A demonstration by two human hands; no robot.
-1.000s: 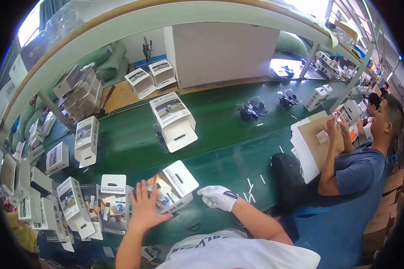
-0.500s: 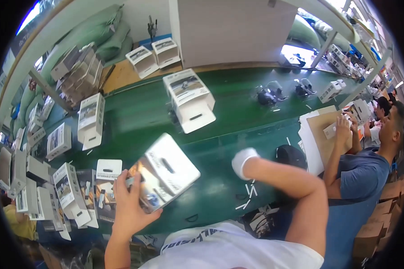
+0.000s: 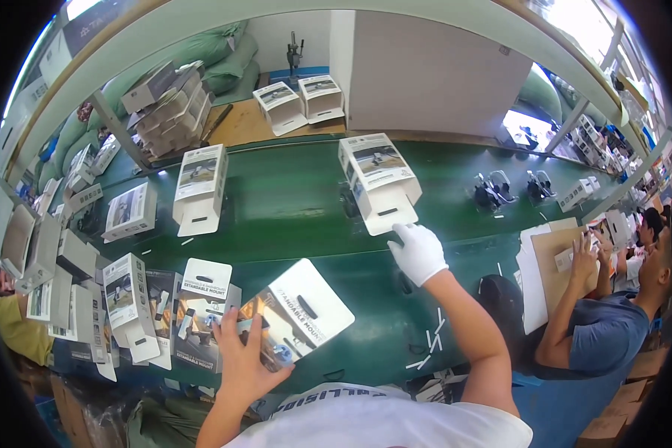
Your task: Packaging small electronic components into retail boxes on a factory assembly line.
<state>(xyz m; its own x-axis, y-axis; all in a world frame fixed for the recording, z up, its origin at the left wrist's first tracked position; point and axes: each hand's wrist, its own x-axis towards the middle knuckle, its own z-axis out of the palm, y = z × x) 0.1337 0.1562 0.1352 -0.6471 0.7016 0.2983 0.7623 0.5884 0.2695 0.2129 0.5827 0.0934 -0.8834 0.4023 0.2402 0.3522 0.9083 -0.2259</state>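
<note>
My left hand (image 3: 246,362), bare, is closed around the edge of a printed carton (image 3: 276,317) with a white hang-tab flap. The carton is tilted above the near bench edge. My right hand (image 3: 420,255), in a white glove, reaches over the green bench with thumb and fingers apart. Its fingertips are at the lower corner of the open flap of a white printed box (image 3: 381,168); whether they touch it I cannot tell. A dark object in clear wrap (image 3: 405,282) is partly hidden beneath the gloved hand.
More boxes (image 3: 200,187) stand on the left, several packed together at the near left. Black mounts in clear wrap (image 3: 493,190) lie at right. White strips (image 3: 433,343) and a black rounded object (image 3: 500,299) are nearby. A co-worker (image 3: 605,299) handles a small item at right.
My right hand has moved forward from the near bench to the white box's flap. The whole view has shifted, moving the scene rightward. My left hand keeps hold of the carton.
</note>
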